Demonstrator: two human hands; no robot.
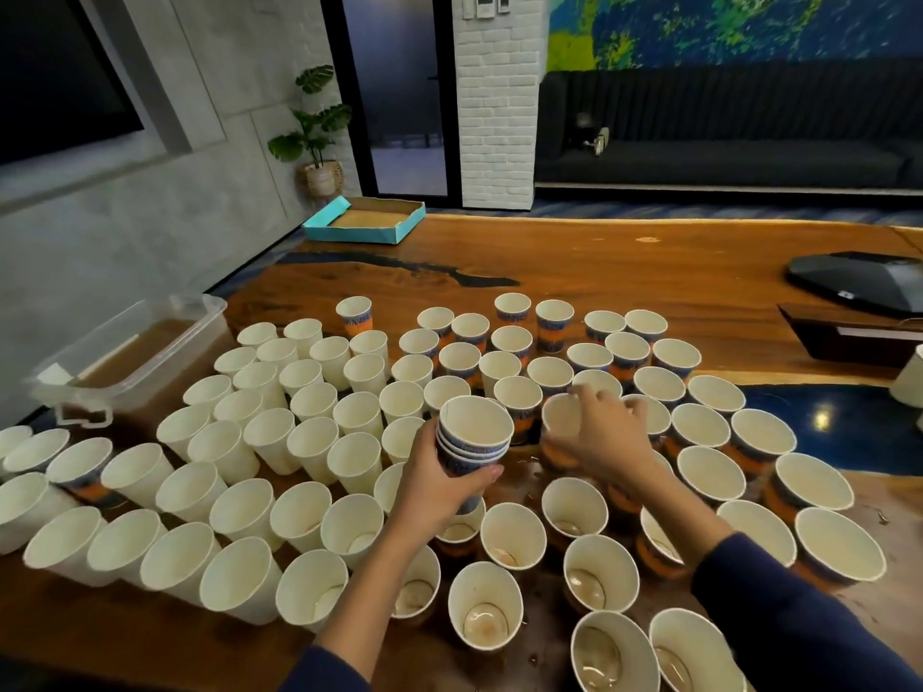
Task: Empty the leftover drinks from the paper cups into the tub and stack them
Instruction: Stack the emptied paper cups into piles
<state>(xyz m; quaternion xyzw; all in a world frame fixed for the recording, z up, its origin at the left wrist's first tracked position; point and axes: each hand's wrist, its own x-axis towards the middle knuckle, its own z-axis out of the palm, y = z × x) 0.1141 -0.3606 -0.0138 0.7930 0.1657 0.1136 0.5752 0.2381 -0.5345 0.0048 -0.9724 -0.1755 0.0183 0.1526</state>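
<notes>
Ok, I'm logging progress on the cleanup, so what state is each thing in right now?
Left hand: grips a nested stack of blue-and-orange paper cups, held upright.
Right hand: fingers curled round one white-lined paper cup among the others.
Clear plastic tub: lid off, partly filled with brown liquid.
Loose paper cups on the wooden table: upright, unstacked, the nearest with brown dregs.
Teal cardboard tray: open.

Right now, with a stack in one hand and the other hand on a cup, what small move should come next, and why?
Probably lift the cup that the right hand grips and carry it left to the tub. The left hand already holds a stack of cups; whether this cup holds liquid cannot be seen, so tipping it first seems safer than stacking.
</notes>
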